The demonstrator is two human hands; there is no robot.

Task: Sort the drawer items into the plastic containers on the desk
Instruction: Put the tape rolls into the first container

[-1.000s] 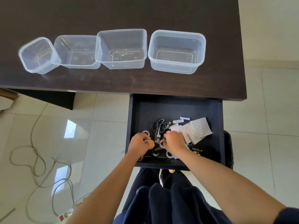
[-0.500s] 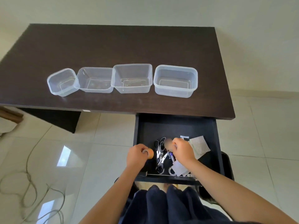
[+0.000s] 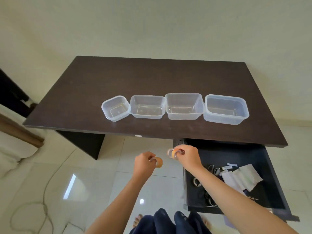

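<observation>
Both hands have risen from the drawer (image 3: pixel 236 149): left hand (image 3: pixel 145 162) pinches a tape roll (image 3: pixel 157 162), right hand (image 3: pixel 187 155) pinches another tape roll (image 3: pixel 172 153); either loose pinch could drop its roll short of the containers (image 3: pixel 184 106).

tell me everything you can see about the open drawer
The drawer is dark, boxy, apparently wood laminate, pulled well out from under the desk's right front edge. Inside lie white paper slips, scissors and small metal rings, crowded toward its left and middle. Neither hand touches it; the right forearm crosses above it.

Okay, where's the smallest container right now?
Head view: the smallest container sits at the left end of the row on the desk, touching the next container.
</observation>
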